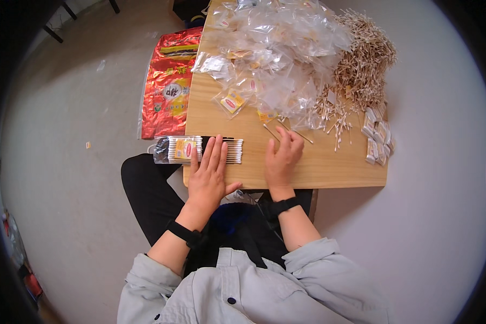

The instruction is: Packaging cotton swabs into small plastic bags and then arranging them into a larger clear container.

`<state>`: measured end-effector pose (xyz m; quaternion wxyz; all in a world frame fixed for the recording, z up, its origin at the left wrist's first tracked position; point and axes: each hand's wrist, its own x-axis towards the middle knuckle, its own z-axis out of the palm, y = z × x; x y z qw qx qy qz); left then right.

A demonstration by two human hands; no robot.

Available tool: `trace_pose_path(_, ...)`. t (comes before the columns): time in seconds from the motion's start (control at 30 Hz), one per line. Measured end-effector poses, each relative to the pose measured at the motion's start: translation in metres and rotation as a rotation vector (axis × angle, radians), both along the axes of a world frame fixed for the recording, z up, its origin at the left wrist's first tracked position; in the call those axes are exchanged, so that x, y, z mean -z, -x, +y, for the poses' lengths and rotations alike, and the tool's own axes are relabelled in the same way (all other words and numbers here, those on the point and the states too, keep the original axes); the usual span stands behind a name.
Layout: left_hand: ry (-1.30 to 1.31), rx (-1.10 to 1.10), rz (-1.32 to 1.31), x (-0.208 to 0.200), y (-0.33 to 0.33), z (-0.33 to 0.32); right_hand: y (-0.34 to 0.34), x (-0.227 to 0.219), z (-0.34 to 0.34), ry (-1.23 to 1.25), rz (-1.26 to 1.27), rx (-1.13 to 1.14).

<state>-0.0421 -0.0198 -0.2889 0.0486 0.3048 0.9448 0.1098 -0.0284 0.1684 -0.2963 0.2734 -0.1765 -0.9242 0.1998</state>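
My left hand [208,175] lies flat with its fingers stretched over a row of white-tipped cotton swabs [235,151] at the table's near left edge. The row's left part shows through a clear plastic bag [161,151] with a yellow label card [184,149] in it. This bag juts past the table edge above my left thigh. To the right, my right hand [284,157] has curled fingers, with thumb and index finger at a loose cotton swab [271,132]. Another loose swab [305,139] passes behind its fingertips.
Clear bags with yellow cards [275,48] are heaped over the far part of the wooden table [329,167]. A large pile of cotton swabs [364,59] stands at the far right. Small white packs [378,135] line the right edge. A red printed sack [170,86] lies beyond the left edge.
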Motion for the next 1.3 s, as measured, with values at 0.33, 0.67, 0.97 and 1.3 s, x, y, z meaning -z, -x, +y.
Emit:
trace_pose_path(0.33, 0.010, 0.004, 0.008, 0.000, 0.000, 0.001, 0.021, -0.002, 0.002, 0.253, -0.143, -0.193)
trace_pose_path(0.67, -0.009, -0.007, 0.017, 0.001, -0.001, 0.000, 0.042, -0.006, -0.017, 0.257, -0.200, -0.516)
trace_pose_path(0.97, -0.033, -0.013, -0.006, 0.001, -0.001, -0.001, 0.038, -0.006, -0.023, 0.230, -0.139, -0.537)
trace_pose_path(1.3, 0.042, -0.016, 0.028, 0.002, -0.001, 0.001, 0.039, 0.000, -0.040, 0.310, -0.057, -0.177)
